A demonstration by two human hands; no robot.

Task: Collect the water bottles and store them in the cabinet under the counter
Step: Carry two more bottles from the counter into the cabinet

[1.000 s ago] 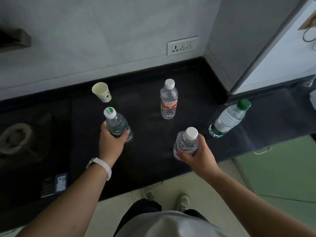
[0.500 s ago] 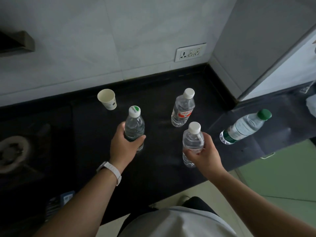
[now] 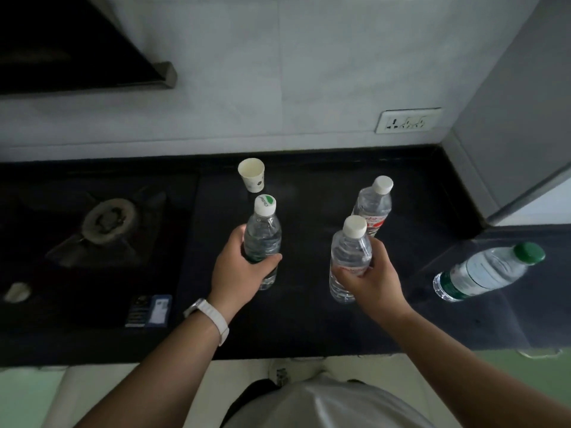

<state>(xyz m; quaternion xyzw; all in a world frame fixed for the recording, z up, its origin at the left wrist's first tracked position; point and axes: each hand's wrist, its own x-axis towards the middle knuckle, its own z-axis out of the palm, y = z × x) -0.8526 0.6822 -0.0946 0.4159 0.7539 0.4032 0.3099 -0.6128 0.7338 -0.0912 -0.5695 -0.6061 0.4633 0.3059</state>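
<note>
My left hand (image 3: 239,273) grips a clear water bottle with a white and green cap (image 3: 262,233), upright over the black counter (image 3: 309,329). My right hand (image 3: 367,281) grips a second clear bottle with a white cap (image 3: 349,254), also upright. Behind it a third bottle with a white cap and red label (image 3: 372,205) stands on the counter. At the right, a bottle with a green cap (image 3: 485,271) stands untouched on the counter.
A paper cup (image 3: 251,174) stands behind the left bottle. A gas hob (image 3: 105,223) fills the counter's left part, under a range hood (image 3: 77,41). A wall socket (image 3: 406,120) is at the back right. A green cabinet front with a handle (image 3: 539,353) lies below the counter edge.
The view has tilted up and shifted left, so the hob and hood show. Both hands keep hold of their bottles, now closer to the counter's middle.
</note>
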